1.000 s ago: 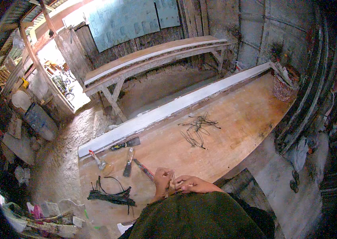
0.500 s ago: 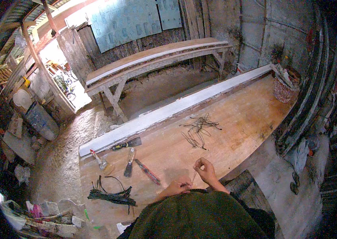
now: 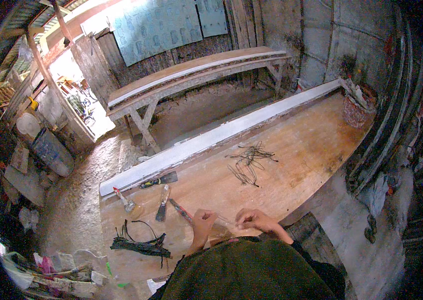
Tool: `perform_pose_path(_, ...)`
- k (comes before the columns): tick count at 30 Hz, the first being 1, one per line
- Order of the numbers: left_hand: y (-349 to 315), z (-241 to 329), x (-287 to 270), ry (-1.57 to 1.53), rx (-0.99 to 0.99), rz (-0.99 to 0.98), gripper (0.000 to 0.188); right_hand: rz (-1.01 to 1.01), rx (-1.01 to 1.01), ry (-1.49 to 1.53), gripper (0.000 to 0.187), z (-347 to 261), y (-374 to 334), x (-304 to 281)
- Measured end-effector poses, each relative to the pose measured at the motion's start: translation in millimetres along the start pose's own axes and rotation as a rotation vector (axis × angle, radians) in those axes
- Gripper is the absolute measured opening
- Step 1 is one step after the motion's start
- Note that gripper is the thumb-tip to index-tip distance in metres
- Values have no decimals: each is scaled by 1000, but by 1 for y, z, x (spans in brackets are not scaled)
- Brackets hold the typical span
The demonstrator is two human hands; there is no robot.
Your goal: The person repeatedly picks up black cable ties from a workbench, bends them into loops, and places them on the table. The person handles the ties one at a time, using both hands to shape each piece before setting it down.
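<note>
Close to my body, over the near edge of the wooden tabletop (image 3: 291,185), both hands are closed in pinches. A thin, pale strand (image 3: 225,220) stretches between them; its material is too fine to tell. My left hand (image 3: 203,221) grips one end, beside a red-handled tool (image 3: 180,211) that it partly covers. The other end is in the fingers of my right hand (image 3: 255,220). Farther out lies a loose tangle of thin dark strands (image 3: 251,162). To the left rests a bundle of black strips (image 3: 141,245).
Left of my hands lie a paintbrush (image 3: 129,204), a scraper (image 3: 163,202) and another scraper with a dark handle (image 3: 159,180). A long white-topped strip (image 3: 221,132) borders the table's far side. A stained bucket (image 3: 356,112) stands at the far right. Another bench (image 3: 196,67) is beyond.
My left hand has risen and moved left, and my right hand has dropped slightly. The strand, steeply slanted before, now spans the gap between my hands at a shallow slant.
</note>
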State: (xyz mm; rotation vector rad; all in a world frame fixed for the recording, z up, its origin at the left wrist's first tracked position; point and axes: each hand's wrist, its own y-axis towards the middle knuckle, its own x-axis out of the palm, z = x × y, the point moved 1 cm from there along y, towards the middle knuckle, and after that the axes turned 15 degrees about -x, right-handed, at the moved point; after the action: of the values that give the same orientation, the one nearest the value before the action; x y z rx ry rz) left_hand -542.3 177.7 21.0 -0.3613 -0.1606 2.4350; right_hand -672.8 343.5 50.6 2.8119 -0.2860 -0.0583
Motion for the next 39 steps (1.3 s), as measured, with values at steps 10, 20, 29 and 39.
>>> perform_pose_path(10, -10, 17, 4, 126, 140, 2, 13, -157, 2, -35, 16, -36, 9, 21)
perform_pose_path(20, -38, 28, 30, 26, 82, -806, 14, 555, 42, -729, 10, -15, 6, -13)
perform_pose_path(29, -39, 36, 48, 3, 178, -1034, 27, 797, -74, -774, 9, 8, -1, -21)
perform_pose_path(39, -18, 16, -12, 76, -29, -475, 16, 441, 12, -584, 15, 7, -10, -10)
